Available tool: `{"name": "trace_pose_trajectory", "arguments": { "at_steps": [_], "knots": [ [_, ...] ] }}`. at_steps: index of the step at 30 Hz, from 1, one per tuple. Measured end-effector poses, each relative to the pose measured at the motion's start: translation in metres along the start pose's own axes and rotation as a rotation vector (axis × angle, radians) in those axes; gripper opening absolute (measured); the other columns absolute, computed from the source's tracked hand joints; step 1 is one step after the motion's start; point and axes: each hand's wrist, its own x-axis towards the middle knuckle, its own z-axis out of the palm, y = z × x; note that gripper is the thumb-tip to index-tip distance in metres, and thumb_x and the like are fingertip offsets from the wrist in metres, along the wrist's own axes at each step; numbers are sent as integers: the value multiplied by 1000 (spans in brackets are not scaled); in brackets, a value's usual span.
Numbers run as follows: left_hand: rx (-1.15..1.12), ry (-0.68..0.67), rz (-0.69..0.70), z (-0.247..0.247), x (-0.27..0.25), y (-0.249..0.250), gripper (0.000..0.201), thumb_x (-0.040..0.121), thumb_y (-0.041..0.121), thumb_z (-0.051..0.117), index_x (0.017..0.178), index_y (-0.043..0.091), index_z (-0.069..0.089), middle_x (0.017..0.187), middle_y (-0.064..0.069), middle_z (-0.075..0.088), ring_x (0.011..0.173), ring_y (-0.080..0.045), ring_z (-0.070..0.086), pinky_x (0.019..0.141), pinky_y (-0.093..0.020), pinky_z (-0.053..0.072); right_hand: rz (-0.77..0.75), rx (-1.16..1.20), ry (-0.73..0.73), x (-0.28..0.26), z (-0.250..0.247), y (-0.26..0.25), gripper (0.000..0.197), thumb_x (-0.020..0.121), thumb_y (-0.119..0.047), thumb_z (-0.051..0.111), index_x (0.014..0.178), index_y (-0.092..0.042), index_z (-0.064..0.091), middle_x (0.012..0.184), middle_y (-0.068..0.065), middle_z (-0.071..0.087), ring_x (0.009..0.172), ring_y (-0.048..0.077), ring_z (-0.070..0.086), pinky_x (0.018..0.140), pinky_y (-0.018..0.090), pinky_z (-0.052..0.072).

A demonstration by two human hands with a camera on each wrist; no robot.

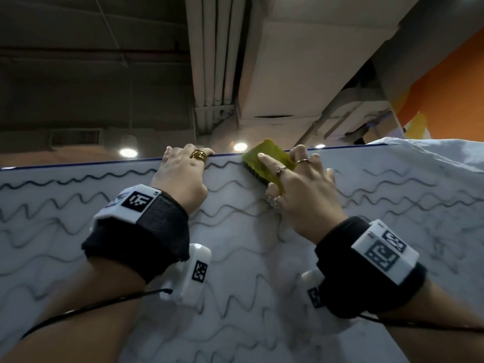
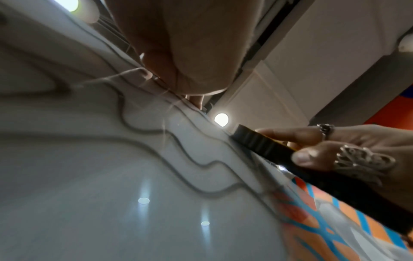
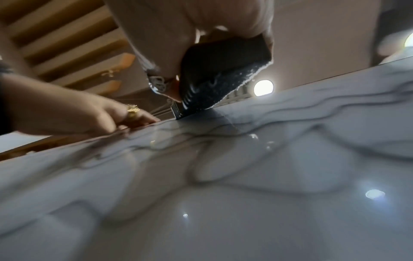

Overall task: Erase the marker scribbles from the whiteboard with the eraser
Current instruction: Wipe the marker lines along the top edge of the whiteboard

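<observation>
The whiteboard (image 1: 235, 258) fills the lower head view, covered in wavy black scribbles (image 1: 52, 183) in several rows. My left hand (image 1: 183, 171) has its fingers curled over the board's top edge. My right hand (image 1: 301, 184) grips the yellow eraser (image 1: 264, 150), index finger laid along its back. The eraser's black felt is pressed on the board just below the top edge, right of my left hand. The left wrist view shows the felt edge (image 2: 261, 143) against the board with a ringed thumb (image 2: 308, 157) on it. In the right wrist view the eraser (image 3: 219, 70) tilts onto the board.
Grey smears and fainter lines mark the board to the right of the eraser (image 1: 392, 195). A white crumpled sheet (image 1: 432, 153) lies over the board's upper right corner. Above are ceiling ducts (image 1: 217, 61), round lamps (image 1: 240, 146) and an orange wall (image 1: 450, 87).
</observation>
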Motion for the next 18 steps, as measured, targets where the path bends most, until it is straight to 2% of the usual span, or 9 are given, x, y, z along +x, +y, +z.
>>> {"name": "trace_pose_trajectory", "arguments": {
  "at_steps": [3,5,7,9,12,15,18],
  "knots": [
    [-14,12,30,-2,-5,-7,71,79,-2,44,145,22,28,140,-3,35,131,-24,26,113,-30,12,-99,-19,13,-1,10,-13,54,94,-45,27,147,-40,17,139,7,20,120,27,25,98,43,28],
    [-5,3,50,-3,-8,-8,73,81,0,44,147,22,23,145,0,30,134,-21,22,112,-28,11,-92,-28,44,-11,12,-2,60,85,-49,24,143,-36,34,131,10,34,110,27,32,90,44,35],
    [-4,-27,46,-5,-8,-7,73,82,2,43,148,22,19,147,-1,27,136,-21,19,114,-30,10,-42,1,95,-15,13,12,59,83,-48,31,138,-34,44,123,10,42,102,26,33,85,45,38],
    [3,-55,46,-7,-6,-6,73,83,2,43,148,21,17,147,-2,26,137,-22,19,116,-32,9,10,-11,80,-11,10,15,58,84,-46,33,141,-36,38,125,8,37,106,26,31,88,44,34],
    [13,-75,41,-7,-6,-6,74,82,2,43,149,21,16,147,-2,26,137,-21,19,116,-31,9,-43,13,88,3,10,-12,56,89,-42,33,145,-37,30,130,9,32,113,31,33,91,43,31],
    [34,-81,43,-7,-6,-7,75,82,3,44,149,21,15,148,-1,25,137,-21,18,115,-31,8,-127,26,66,1,19,-38,63,81,-42,36,144,-34,34,128,13,36,110,34,36,87,44,34],
    [68,-105,62,-7,-5,-8,78,82,3,45,149,21,11,148,-2,23,137,-21,17,116,-32,7,-140,23,72,-6,23,-26,60,78,-43,44,138,-32,46,118,13,45,99,35,45,81,45,42]
  ]
}}
